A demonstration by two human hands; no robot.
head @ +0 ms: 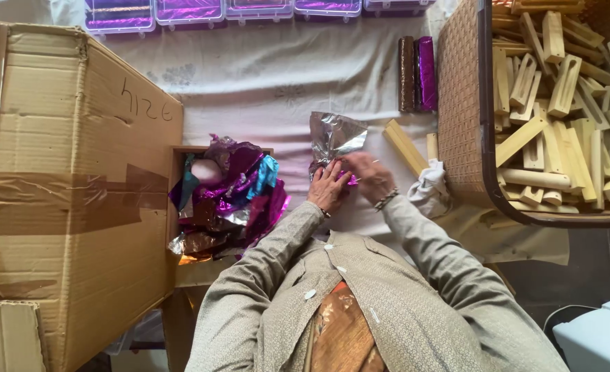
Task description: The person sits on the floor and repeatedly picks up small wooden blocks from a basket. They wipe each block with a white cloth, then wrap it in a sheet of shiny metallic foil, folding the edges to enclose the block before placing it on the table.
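1. 1 large brown cardboard box [64,186] is seen at the left.
2. 1 woven basket [460,103] is heaped with pale wooden blocks [560,96], too many to be counted.
3. 4 purple-lined clear plastic cases [188,11] are lined along the top.
4. 2 wrapped bars, 1 brown [406,74] and 1 purple [426,72], are laid side by side.
5. 1 crinkled silver-and-purple foil sheet [334,136] is clamped at its lower edge by the left hand [328,187] and right hand [369,178], held together on the white cloth [264,76].

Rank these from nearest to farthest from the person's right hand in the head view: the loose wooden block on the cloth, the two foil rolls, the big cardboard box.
From the right hand:
1. Loose wooden block, just up and right on the cloth.
2. Foil rolls, farther up, beside the basket.
3. Cardboard box, far left.
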